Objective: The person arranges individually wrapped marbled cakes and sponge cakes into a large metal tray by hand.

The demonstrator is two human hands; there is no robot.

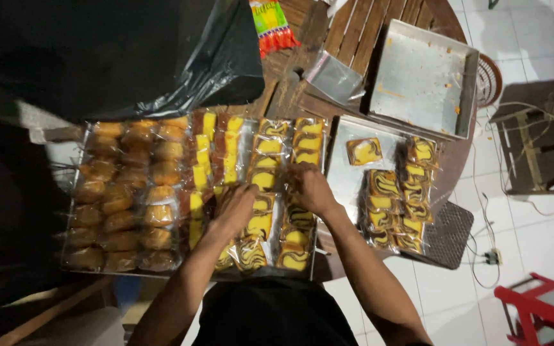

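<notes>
1. Head view: the left hand lies palm down on wrapped marble cake slices in the middle of a large metal tray on the counter. Its fingers are curled over the packets; whether they actually grip one I cannot tell.
2. The right hand sits just beside it, fingers bent down onto the same rows of slices, apparently pinching a wrapper, though the grip itself is hidden.
3. The slices, yellow with dark swirls, fill the tray's right columns. To their left stand two-tone yellow-and-brown slices, and further left rows of wrapped round brown buns.
4. A second tray to the right holds more wrapped marble slices along its far side.
5. Beyond it an empty baking pan leans on the counter, with clear plastic bags beside it.
6. A black plastic sheet covers the upper left.
</notes>
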